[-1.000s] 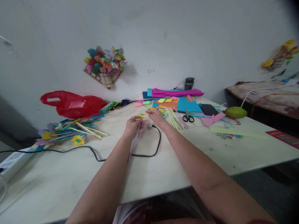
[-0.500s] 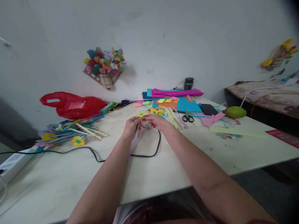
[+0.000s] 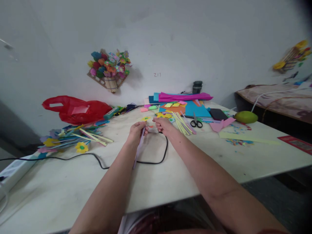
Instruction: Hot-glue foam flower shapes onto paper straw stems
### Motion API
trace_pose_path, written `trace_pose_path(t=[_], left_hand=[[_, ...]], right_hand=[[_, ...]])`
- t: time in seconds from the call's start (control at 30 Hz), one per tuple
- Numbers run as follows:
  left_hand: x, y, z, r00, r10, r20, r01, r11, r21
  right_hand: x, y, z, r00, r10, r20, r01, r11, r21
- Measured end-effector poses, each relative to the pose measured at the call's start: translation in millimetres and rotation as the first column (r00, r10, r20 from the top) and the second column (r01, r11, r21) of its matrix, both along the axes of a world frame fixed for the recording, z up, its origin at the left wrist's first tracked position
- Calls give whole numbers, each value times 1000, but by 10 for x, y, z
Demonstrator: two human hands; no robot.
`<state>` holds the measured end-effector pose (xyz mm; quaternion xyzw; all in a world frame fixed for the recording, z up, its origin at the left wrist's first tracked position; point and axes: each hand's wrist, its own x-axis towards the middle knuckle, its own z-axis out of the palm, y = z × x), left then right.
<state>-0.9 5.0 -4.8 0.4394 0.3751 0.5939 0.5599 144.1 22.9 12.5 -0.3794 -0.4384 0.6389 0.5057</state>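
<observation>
My left hand (image 3: 137,131) pinches a thin lilac paper stem (image 3: 139,148) that slants down toward my forearm. A yellow paper flower (image 3: 145,119) with a green centre shows just above those fingertips, seemingly at the stem's upper end. A short gap to the right, my right hand (image 3: 163,126) has its fingers curled together; whatever may be between them is hidden. A small orange scrap (image 3: 150,126) shows between the hands. Yellow paper flowers (image 3: 163,115) and pale yellow strips (image 3: 182,123) lie just beyond my right hand.
Black-handled scissors (image 3: 196,123) and a dark flat object (image 3: 218,114) lie right of the strips. A black cable (image 3: 167,146) loops below my hands. Finished flowers (image 3: 81,147) and a red plastic bag (image 3: 80,110) are at left; a green-yellow fruit (image 3: 246,117) sits at right.
My right hand has come away from my left and moved slightly right. The yellow flower has tilted and shifted a little. My left hand keeps its grip on the stem.
</observation>
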Motion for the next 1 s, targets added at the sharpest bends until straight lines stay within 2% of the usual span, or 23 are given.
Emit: trace_pose_path(t=[0.13,0.3,0.37,0.47,0.57,0.73,0.87,1.0], left_hand=[[-14,9,11,998,14,58,-13,1000,-17],[1,-18,71,992,46,117,-38,997,-69],[10,-29,94,989,60,132,-47,994,-95],[21,-46,120,985,60,159,-43,993,-106],[29,-68,142,981,42,189,-19,992,-122],[36,-104,178,973,-18,232,59,984,-169],[45,-130,200,966,-74,249,130,969,-213],[50,-133,198,964,-98,246,157,959,-235]], right_hand=[[51,69,10,978,-109,-177,91,990,-108],[131,119,48,905,-344,-251,314,937,-152],[159,132,55,876,-418,-238,398,908,-130],[168,144,41,871,-457,-183,459,888,-31],[121,135,8,911,-398,-110,404,914,45],[9,103,-52,984,-177,7,176,983,53],[-26,105,-90,997,-64,49,60,996,66],[-45,82,-84,999,-8,49,5,998,56]])
